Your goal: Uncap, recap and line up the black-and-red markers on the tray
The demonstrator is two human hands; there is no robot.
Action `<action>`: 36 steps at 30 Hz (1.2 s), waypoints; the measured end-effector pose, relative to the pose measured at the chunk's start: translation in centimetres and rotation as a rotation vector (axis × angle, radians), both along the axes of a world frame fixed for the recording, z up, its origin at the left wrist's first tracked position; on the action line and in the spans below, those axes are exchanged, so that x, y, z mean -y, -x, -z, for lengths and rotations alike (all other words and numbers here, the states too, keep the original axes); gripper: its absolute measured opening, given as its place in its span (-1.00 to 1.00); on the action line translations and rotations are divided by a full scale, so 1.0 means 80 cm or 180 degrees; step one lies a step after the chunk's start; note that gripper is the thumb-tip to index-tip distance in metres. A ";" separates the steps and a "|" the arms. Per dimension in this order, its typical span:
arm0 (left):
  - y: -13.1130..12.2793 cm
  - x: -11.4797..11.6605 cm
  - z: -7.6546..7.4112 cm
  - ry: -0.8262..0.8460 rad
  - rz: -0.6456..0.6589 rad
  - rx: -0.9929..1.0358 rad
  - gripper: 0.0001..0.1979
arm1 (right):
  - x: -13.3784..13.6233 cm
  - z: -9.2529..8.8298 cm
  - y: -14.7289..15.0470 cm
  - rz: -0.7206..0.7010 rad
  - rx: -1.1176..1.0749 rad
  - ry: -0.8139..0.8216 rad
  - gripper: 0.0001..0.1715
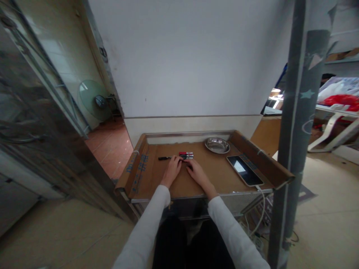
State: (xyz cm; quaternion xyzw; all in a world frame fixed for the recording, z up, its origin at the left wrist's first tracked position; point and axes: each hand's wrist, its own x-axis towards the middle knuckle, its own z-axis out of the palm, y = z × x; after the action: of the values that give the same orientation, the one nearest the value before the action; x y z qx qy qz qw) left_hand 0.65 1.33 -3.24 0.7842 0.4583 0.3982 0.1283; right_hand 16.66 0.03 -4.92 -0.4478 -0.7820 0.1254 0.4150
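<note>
My left hand (173, 168) and my right hand (196, 172) rest close together on the cardboard-lined tray table, fingers bent and fingertips almost meeting. Something small and dark shows at the fingertips, too small and too covered to name. Just beyond them, a red marker (186, 153) lies sideways, with dark, white-banded markers (188, 157) alongside it on the near side. A black pen-like marker (164, 158) lies left of the group, its right end reaching toward my left fingers. I cannot tell whether the fingers touch it.
A round metal dish (217, 145) stands at the back right of the cardboard tray (157, 183). Before it lies a phone (244, 170) with a white cable (263, 209) hanging over the front edge. Raised cardboard sides flank the tray; a grey post (297, 123) stands right.
</note>
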 end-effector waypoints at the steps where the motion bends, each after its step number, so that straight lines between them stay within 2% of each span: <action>1: 0.001 0.003 0.000 0.0010 0.0080 -0.0017 -0.78 | 0.001 0.001 -0.003 0.0187 0.0143 -0.0066 -0.63; 4: 0.001 0.009 -0.003 0.0079 0.0385 -0.0152 -0.79 | 0.005 0.001 -0.009 0.0703 0.0424 -0.0070 -0.78; 6: 0.000 0.010 -0.004 0.0084 0.0521 -0.0245 -0.81 | 0.005 0.000 -0.011 0.0676 0.0416 -0.0018 -0.88; 8: -0.001 0.010 -0.004 0.0093 0.0551 -0.0309 -0.85 | 0.004 -0.001 -0.010 0.0441 0.0286 0.0033 -0.90; 12: -0.002 0.005 -0.002 0.0133 0.0333 -0.0317 -0.91 | 0.001 -0.002 -0.009 0.0268 0.0001 0.0033 -0.82; 19: -0.007 -0.003 -0.001 0.0044 -0.0056 -0.0370 -0.88 | -0.010 0.002 -0.010 0.0692 -0.0079 -0.0029 -0.73; 23: -0.008 -0.001 -0.006 -0.0045 -0.0193 -0.0470 -0.88 | -0.011 0.002 -0.010 0.0867 -0.0210 -0.0065 -0.76; 25: -0.008 0.001 -0.009 -0.0134 -0.0441 -0.0576 -0.87 | -0.009 0.001 -0.012 0.0887 -0.0320 -0.0044 -0.79; 31: 0.004 0.001 -0.007 -0.0200 -0.1781 -0.0619 -0.70 | -0.001 -0.001 -0.020 0.1007 -0.0684 0.0036 -0.79; 34: 0.013 0.000 -0.003 -0.0117 -0.2076 -0.0635 -0.64 | 0.000 -0.001 -0.021 0.1069 -0.0780 0.0020 -0.75; 36: 0.017 0.000 -0.002 0.0028 -0.2198 -0.0746 -0.68 | 0.000 -0.001 -0.021 0.1116 -0.0798 0.0015 -0.73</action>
State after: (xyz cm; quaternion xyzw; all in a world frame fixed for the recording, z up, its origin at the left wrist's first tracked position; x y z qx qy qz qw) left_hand -0.69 1.32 -3.10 0.6230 0.7094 0.3234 -0.0638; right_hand 18.32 0.03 -4.87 -0.5588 -0.6341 0.1079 0.5235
